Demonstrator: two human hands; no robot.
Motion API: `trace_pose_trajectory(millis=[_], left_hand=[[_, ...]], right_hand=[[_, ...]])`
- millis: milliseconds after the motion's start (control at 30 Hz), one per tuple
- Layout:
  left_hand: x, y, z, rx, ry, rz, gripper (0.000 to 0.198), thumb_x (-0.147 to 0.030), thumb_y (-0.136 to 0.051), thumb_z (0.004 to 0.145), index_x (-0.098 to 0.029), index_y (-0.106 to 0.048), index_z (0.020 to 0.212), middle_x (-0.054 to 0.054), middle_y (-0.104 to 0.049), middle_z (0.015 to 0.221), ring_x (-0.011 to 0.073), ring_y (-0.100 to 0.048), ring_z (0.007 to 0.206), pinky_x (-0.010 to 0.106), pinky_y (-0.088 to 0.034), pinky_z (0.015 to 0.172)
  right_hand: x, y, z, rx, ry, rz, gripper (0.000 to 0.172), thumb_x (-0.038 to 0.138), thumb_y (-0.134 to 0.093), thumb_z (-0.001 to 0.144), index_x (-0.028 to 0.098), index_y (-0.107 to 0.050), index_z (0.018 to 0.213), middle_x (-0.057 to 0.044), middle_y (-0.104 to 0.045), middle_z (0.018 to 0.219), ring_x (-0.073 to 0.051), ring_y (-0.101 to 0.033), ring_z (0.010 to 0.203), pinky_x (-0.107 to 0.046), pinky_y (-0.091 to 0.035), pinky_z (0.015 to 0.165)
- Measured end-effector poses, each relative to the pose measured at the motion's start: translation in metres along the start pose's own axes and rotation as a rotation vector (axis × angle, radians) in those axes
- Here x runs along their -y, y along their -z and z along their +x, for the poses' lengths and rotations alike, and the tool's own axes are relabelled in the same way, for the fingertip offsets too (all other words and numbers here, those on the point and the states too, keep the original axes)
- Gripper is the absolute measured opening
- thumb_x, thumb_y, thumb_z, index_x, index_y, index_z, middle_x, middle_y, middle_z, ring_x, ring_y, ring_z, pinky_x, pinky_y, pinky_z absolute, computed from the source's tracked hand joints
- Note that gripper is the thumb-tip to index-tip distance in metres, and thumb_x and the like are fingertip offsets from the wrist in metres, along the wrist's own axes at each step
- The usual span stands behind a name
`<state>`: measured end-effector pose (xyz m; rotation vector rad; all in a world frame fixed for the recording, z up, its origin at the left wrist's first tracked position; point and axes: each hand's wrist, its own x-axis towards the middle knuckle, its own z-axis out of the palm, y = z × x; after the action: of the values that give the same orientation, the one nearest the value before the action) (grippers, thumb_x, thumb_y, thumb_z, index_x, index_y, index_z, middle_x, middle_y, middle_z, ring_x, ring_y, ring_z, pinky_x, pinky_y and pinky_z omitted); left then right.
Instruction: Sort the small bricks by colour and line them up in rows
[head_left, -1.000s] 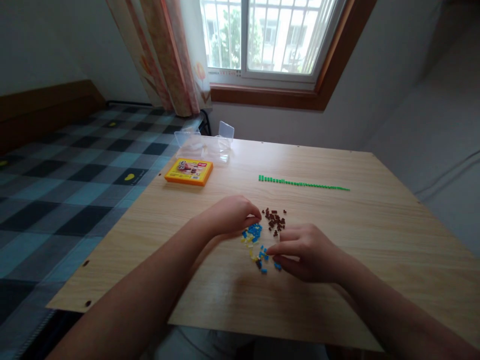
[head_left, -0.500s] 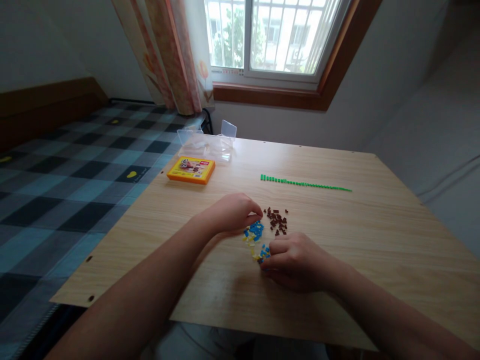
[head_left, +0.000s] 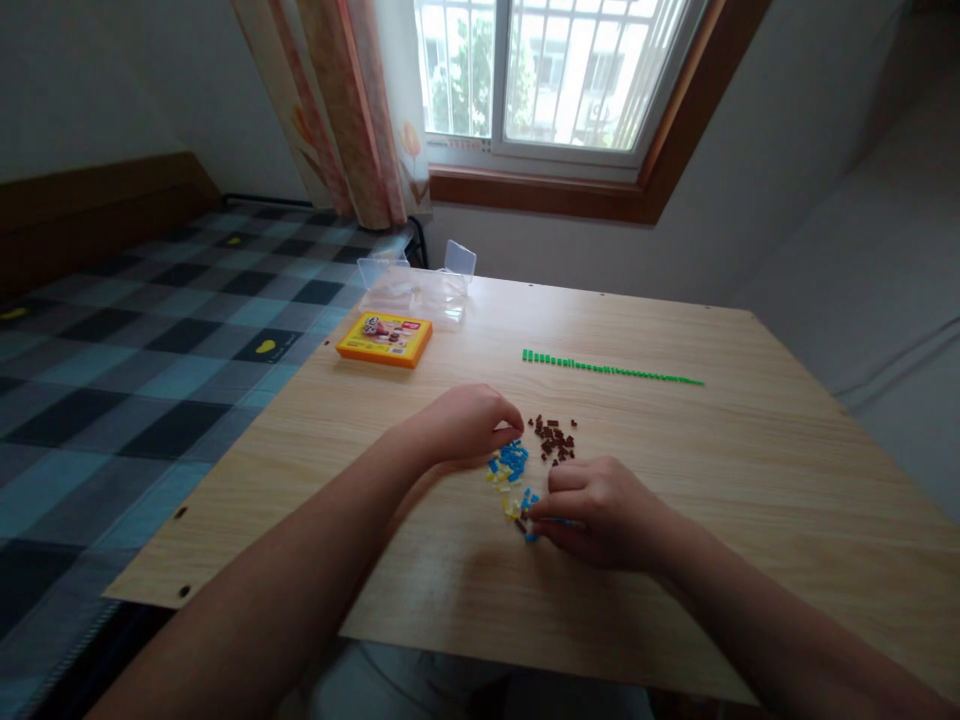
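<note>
A small heap of blue and yellow bricks (head_left: 510, 468) lies on the wooden table (head_left: 750, 480), with a cluster of dark brown bricks (head_left: 553, 438) just right of it. My left hand (head_left: 465, 425) rests curled at the heap's upper left edge, fingertips pinched together on the blue pieces. My right hand (head_left: 600, 510) sits below the brown cluster, fingers closed in a pinch on a thin blue piece (head_left: 551, 521). A few loose blue and yellow bits (head_left: 525, 505) lie beside its fingertips.
A long row of green bricks (head_left: 611, 369) runs across the table farther back. An orange box (head_left: 385, 338) and a clear plastic container (head_left: 415, 285) stand at the far left corner. A checked bed lies left of the table; a window and curtain are behind.
My right hand closed from a loose reach into a pinch over the loose blue bits and now holds a thin blue piece. My left hand stayed at the heap.
</note>
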<state>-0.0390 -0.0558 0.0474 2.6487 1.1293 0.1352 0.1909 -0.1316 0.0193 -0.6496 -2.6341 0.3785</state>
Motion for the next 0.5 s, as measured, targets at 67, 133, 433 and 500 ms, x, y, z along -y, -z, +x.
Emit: trace_pose_trajectory(millis=[67,133,433,500], left_hand=[[0.001,-0.001,0.000,-0.006,-0.005,0.005,0.023,-0.029,-0.058,0.090,-0.026,-0.080,0.097,0.003,-0.079,0.093,0.0194,-0.070,0.086,0.027,-0.048,0.075],[0.002,-0.002,0.000,-0.009,-0.007,0.004,0.023,-0.028,-0.058,0.089,-0.026,-0.080,0.097,0.003,-0.079,0.093,0.0193,-0.070,0.086,0.027,-0.047,0.075],[0.002,0.000,0.000,-0.003,0.012,-0.008,0.022,-0.028,-0.059,0.089,-0.026,-0.080,0.096,0.004,-0.079,0.093,0.0199,-0.071,0.086,0.028,-0.048,0.075],[0.002,0.000,0.000,-0.008,0.011,-0.012,0.021,-0.028,-0.060,0.088,-0.026,-0.080,0.095,0.004,-0.079,0.092,0.0203,-0.070,0.085,0.029,-0.048,0.074]], right_hand=[[0.002,-0.003,0.001,-0.024,-0.017,-0.008,0.016,0.031,-0.060,0.093,0.025,-0.074,0.092,0.000,-0.063,0.074,-0.013,-0.053,0.064,-0.028,-0.034,0.058],[0.005,-0.006,0.003,-0.020,-0.033,-0.027,0.016,0.034,-0.062,0.093,0.024,-0.074,0.090,0.000,-0.064,0.075,-0.014,-0.054,0.066,-0.029,-0.034,0.059],[0.015,-0.008,0.007,0.016,-0.068,-0.081,0.012,0.031,-0.062,0.091,0.024,-0.071,0.087,0.000,-0.066,0.078,-0.014,-0.055,0.067,-0.029,-0.033,0.059],[0.017,-0.006,0.008,0.015,-0.092,-0.062,0.013,0.032,-0.062,0.091,0.024,-0.071,0.087,0.000,-0.066,0.077,-0.014,-0.055,0.067,-0.029,-0.034,0.059]])
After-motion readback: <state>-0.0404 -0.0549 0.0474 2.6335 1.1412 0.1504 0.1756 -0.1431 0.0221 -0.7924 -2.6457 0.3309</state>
